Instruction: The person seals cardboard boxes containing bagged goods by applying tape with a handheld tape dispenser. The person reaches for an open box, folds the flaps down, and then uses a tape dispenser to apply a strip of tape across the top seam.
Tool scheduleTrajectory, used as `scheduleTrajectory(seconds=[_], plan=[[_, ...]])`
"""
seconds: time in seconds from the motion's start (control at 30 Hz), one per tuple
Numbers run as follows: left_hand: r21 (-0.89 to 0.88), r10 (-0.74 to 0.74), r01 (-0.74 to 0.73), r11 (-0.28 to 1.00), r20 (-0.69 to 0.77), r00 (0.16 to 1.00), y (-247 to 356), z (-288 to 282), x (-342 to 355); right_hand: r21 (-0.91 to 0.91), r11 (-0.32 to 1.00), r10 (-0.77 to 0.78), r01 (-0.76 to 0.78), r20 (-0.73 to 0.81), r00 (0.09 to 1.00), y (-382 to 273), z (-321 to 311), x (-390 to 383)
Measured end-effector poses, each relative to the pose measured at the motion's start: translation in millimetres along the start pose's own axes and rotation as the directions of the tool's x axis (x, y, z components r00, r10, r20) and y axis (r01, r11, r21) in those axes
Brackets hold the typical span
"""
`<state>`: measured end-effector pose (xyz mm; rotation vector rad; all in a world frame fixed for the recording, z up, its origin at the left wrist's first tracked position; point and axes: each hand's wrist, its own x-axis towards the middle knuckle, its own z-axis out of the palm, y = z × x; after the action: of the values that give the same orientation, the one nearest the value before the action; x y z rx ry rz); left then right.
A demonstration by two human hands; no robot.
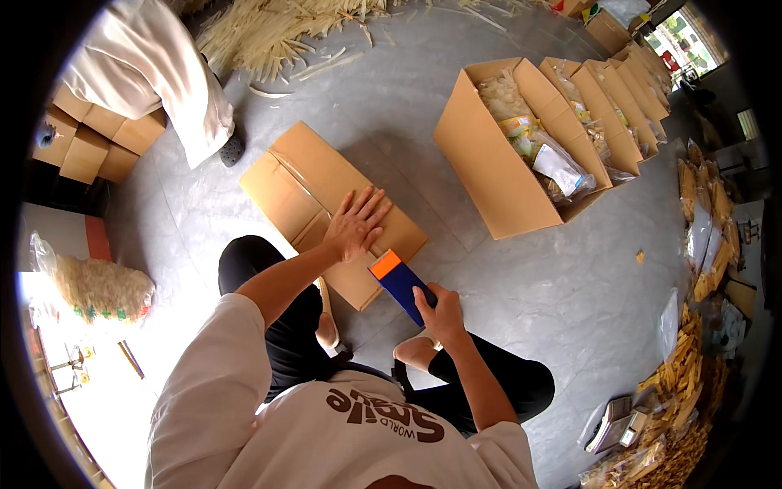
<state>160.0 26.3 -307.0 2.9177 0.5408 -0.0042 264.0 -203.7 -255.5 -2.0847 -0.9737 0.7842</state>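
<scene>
A closed cardboard carton [326,183] sits on the floor in front of my feet, turned at an angle. A shiny strip runs along the seam across its top. My left hand [354,226] lies flat on that top with its fingers spread. At the carton's near right end, my right hand [442,312] grips a dark blue tape dispenser [401,285]. Its orange end touches or nearly touches the carton edge by the seam; the exact contact is hidden.
Open cartons [501,171] filled with bagged goods stand in a row at the right. A person in pale trousers [155,73] stands at the far left near stacked boxes [85,155]. Pale dried strips [277,33] lie at the back, and brown pieces [684,383] at the right.
</scene>
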Motion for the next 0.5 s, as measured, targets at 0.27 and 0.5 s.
scheduleTrajectory(seconds=[0.27,0.5], plan=[[0.07,-0.009,0.011,0.997,-0.024,1.0,4,1,1,0.078,0.997,0.007,-0.019,0.146,0.989,11,-33,-2],[0.104,-0.01,0.012,0.995,-0.018,1.0,4,1,0,-0.244,0.938,0.303,-0.245,0.235,0.924,9,-112,-65]])
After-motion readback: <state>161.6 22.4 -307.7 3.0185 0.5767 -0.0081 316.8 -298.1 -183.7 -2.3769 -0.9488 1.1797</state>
